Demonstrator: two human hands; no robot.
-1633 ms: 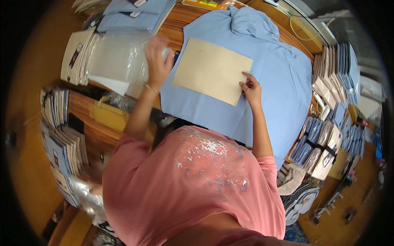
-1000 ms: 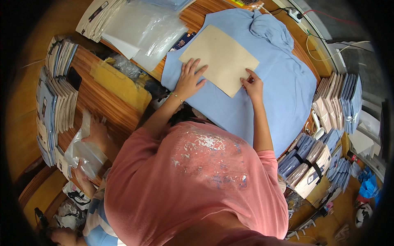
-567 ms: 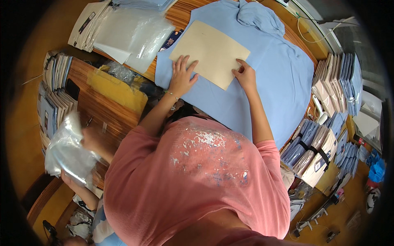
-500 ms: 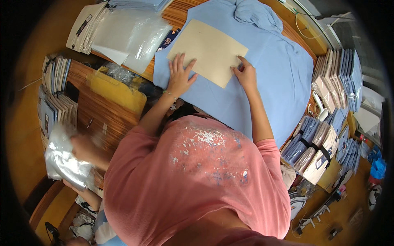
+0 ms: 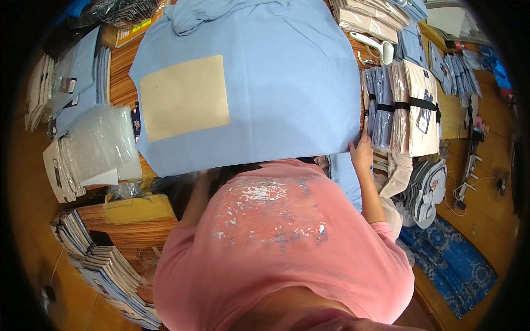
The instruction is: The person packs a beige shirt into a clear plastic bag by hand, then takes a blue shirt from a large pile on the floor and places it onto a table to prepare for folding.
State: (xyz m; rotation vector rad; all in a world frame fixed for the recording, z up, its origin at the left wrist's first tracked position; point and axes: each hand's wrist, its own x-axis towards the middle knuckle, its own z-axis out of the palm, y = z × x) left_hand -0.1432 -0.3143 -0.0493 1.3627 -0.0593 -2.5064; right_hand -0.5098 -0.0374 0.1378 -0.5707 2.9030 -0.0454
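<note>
At table's near edge: light-blue cotton shirt (image 5: 276,94), tan stiff cardboard rectangle (image 5: 185,98) on top.
Right hand (image 5: 361,153): pinching shirt's hem corner.
Left hand: hidden, cannot tell.
Handling: probably soft, light, floppy; best gripped at hem corners.

We see a wooden table (image 5: 120,83) carrying a light blue garment (image 5: 287,83) spread flat across most of its top, its bunched hood at the far edge. A tan cardboard sheet (image 5: 185,98) lies on the garment's left part. To the left on the wood we find clear plastic bags (image 5: 102,143) beside stacks of packed folded shirts (image 5: 72,83). On the right, bundles of folded garments (image 5: 406,107) bound with a black strap stand just beside the blue cloth. More packed stacks (image 5: 99,265) sit on a lower wooden surface at left.
</note>
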